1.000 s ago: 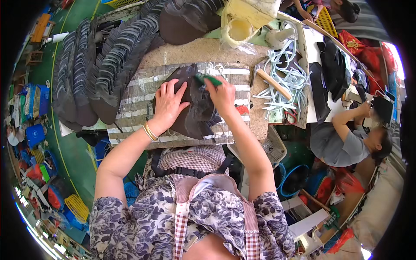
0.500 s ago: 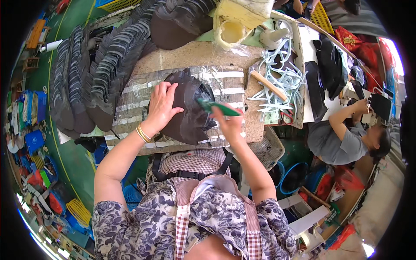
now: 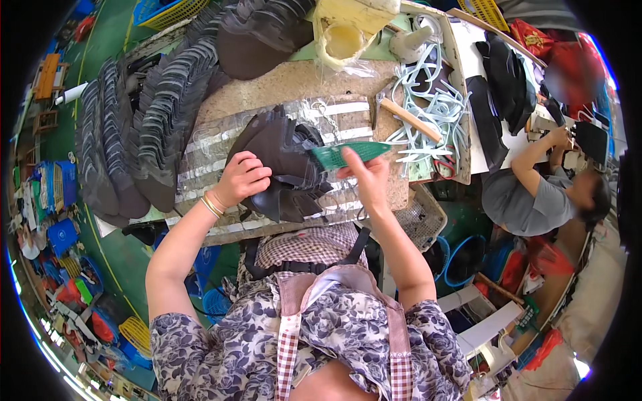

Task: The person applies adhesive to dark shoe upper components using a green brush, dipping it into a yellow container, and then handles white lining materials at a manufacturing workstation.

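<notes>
My left hand [image 3: 242,179] has its fingers curled closed at the lower left edge of a dark brown sheet piece [image 3: 271,144], pinching that edge. The piece lies among overlapping layers on a board with white stripes [image 3: 224,127]. Below the hand, a black, shinier piece [image 3: 287,202] shows, with a jagged right side. In my right hand [image 3: 368,175] is a green leaf-shaped hand tool [image 3: 351,154], gripped between thumb and fingers. Its left tip reaches the right edge of the layered pieces; whether it touches them I cannot tell.
Long fanned rows of dark pieces [image 3: 160,127] line the table's left. Behind the board stands a yellowish, glue-crusted container [image 3: 344,43]. To the right lie a wooden-handled hammer [image 3: 411,119], tangled pale-blue strips [image 3: 435,87] and red-handled scissors [image 3: 443,167]. A co-worker [image 3: 535,194] sits far right.
My left hand has gone from lying spread on the dark piece to closed at its lower left edge. The layers have shifted, baring a black piece. The green tool has swung flatter and slightly up.
</notes>
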`<state>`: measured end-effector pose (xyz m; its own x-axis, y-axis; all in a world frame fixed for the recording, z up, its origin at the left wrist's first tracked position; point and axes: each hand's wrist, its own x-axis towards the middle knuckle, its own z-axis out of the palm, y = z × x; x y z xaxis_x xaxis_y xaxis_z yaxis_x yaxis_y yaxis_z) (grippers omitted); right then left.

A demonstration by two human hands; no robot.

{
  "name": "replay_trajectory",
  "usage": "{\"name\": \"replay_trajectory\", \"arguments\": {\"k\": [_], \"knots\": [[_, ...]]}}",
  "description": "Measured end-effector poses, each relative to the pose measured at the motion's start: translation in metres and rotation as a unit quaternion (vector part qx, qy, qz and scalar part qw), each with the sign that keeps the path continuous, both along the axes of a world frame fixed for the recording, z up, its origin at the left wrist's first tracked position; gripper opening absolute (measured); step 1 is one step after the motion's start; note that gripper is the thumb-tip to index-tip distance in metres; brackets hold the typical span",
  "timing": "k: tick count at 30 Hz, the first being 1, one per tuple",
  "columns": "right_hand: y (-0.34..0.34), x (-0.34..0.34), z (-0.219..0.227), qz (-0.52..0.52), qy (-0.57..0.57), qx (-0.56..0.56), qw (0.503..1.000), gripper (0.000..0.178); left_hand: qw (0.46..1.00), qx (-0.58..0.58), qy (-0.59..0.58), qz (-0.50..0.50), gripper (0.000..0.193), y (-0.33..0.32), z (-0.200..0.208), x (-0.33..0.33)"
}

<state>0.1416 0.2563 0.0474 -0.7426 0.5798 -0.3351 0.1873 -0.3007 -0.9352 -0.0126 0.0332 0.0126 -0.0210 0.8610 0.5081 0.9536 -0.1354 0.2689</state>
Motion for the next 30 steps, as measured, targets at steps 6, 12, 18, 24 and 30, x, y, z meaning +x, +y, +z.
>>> {"name": "replay_trajectory", "arguments": {"k": [6, 12, 18, 24, 30], "knots": [[0.004, 0.030, -0.020, 0.224, -0.134, 0.267, 0.928, 0.016, 1.000, 0.001, 0.009, 0.009, 0.011, -0.003, -0.005, -0.006], [0.002, -0.004, 0.006, 0.086, 0.010, 0.214, 0.973, 0.015, 0.991, 0.006, -0.130, 0.034, 0.015, -0.004, 0.001, -0.005], [0.012, -0.010, -0.027, 0.215, -0.085, 0.332, 0.914, 0.016, 0.776, -0.001, -0.541, 0.324, 0.027, -0.001, 0.028, -0.082], [0.014, -0.021, -0.013, 0.170, -0.055, 0.190, 0.965, 0.018, 0.756, 0.046, -0.505, 0.414, 0.052, 0.067, -0.029, -0.202], [0.106, -0.100, 0.016, 0.027, -0.012, 0.355, 0.934, 0.009, 0.830, 0.046, -0.076, 0.550, 0.070, 0.105, -0.034, -0.192]]}}
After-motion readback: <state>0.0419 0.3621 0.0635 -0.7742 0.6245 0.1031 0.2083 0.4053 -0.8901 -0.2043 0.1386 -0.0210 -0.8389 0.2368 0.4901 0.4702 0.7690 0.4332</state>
